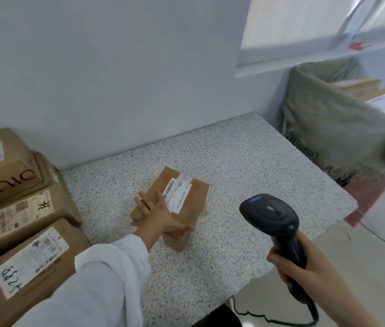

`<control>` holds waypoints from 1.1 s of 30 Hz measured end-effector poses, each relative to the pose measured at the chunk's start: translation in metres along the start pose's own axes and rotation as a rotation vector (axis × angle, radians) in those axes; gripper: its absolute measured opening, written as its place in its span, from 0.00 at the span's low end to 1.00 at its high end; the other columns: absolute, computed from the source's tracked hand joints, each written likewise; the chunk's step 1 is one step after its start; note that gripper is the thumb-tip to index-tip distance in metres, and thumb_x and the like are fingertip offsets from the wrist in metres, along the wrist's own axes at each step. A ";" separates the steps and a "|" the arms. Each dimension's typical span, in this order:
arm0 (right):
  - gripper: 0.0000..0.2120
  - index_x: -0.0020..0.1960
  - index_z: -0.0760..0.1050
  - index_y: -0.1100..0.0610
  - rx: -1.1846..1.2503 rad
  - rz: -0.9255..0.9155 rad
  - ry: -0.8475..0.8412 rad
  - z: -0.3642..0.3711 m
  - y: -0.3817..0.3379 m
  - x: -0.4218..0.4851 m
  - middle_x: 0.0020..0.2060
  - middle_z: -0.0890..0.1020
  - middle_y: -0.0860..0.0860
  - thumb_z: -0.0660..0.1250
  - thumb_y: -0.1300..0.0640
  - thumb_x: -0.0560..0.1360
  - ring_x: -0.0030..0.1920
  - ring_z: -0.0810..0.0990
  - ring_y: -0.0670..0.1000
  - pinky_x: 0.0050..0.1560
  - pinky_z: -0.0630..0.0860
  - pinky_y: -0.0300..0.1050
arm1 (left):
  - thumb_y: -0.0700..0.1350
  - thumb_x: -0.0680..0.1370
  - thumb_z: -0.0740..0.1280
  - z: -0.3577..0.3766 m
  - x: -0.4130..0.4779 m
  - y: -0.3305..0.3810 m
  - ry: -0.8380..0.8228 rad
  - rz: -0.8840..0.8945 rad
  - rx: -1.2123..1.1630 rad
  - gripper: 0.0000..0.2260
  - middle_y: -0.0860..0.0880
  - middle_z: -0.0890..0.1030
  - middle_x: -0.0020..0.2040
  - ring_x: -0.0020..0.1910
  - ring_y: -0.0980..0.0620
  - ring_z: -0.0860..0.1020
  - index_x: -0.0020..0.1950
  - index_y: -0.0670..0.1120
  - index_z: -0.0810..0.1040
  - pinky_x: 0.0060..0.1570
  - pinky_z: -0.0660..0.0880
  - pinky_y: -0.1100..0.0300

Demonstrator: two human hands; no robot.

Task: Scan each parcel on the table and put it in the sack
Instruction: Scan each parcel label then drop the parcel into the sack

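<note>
Looking down, we set out what lies before us.

Parcel: a small brown cardboard parcel (182,208) lies flat near the middle of the speckled tabletop (245,166). We read its long axis as running from the near edge up and away toward the wall (116,79), leaning slightly left. Its white label (177,193) faces up, the barcode strip running along that same axis.

Left hand: our left hand (157,212) lies flat on the parcel's near left part, fingers spread and open, thumb out along the near edge. It presses rather than clasps. A white sleeve (106,279) covers the arm.

Right hand: our right hand (304,265) has its grip closed round the handle of a black scanner (272,215). The scanner head is raised above the tabletop, to the right of the parcel and apart from it.

Sack: a grey-green sack (332,123) stands open past the far right corner of the tabletop, with boxes (375,95) inside it.

Other boxes: three larger cartons (21,208) are stacked at the left edge, well apart from the parcel. Nothing lies between the parcel and the scanner.

Hard to tell: the label print is too small to read. The cartons are cut off at the left edge, and the right side, sack included, is blurred. The scanner's cable (269,319) runs out of the bottom of the view.
</note>
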State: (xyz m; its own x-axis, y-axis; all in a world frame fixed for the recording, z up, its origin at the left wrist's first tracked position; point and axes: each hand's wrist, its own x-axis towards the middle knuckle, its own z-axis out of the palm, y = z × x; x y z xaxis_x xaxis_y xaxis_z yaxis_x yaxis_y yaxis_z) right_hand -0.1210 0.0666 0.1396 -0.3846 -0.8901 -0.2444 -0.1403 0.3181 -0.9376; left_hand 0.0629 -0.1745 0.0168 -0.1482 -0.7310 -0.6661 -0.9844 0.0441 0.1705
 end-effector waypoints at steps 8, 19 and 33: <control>0.08 0.44 0.70 0.66 0.058 0.025 0.139 -0.007 0.016 -0.034 0.22 0.74 0.51 0.68 0.72 0.71 0.22 0.70 0.50 0.24 0.68 0.37 | 0.72 0.56 0.72 0.001 -0.006 0.005 0.069 0.033 -0.009 0.66 0.34 0.30 0.72 0.72 0.33 0.33 0.74 0.49 0.30 0.68 0.48 0.31; 0.11 0.48 0.73 0.60 0.119 0.000 0.259 -0.086 0.033 -0.052 0.25 0.76 0.52 0.69 0.71 0.70 0.23 0.71 0.51 0.26 0.69 0.39 | 0.74 0.56 0.70 0.004 -0.027 0.048 0.387 0.272 0.247 0.64 0.36 0.32 0.73 0.73 0.34 0.36 0.75 0.47 0.34 0.67 0.60 0.35; 0.18 0.52 0.73 0.54 0.056 -0.080 0.396 -0.346 0.058 -0.060 0.32 0.78 0.55 0.75 0.65 0.66 0.25 0.72 0.52 0.28 0.70 0.42 | 0.68 0.53 0.76 0.018 -0.099 0.338 0.647 0.624 -0.059 0.66 0.40 0.41 0.74 0.74 0.38 0.39 0.75 0.45 0.39 0.68 0.58 0.38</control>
State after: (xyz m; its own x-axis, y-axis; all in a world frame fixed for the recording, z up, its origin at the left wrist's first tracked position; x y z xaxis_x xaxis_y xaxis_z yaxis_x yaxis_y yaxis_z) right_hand -0.4221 0.2515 0.1856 -0.6978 -0.7132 -0.0664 -0.1385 0.2253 -0.9644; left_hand -0.2570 -0.0754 0.1273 -0.5540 -0.8270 0.0957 -0.7338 0.5394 0.4130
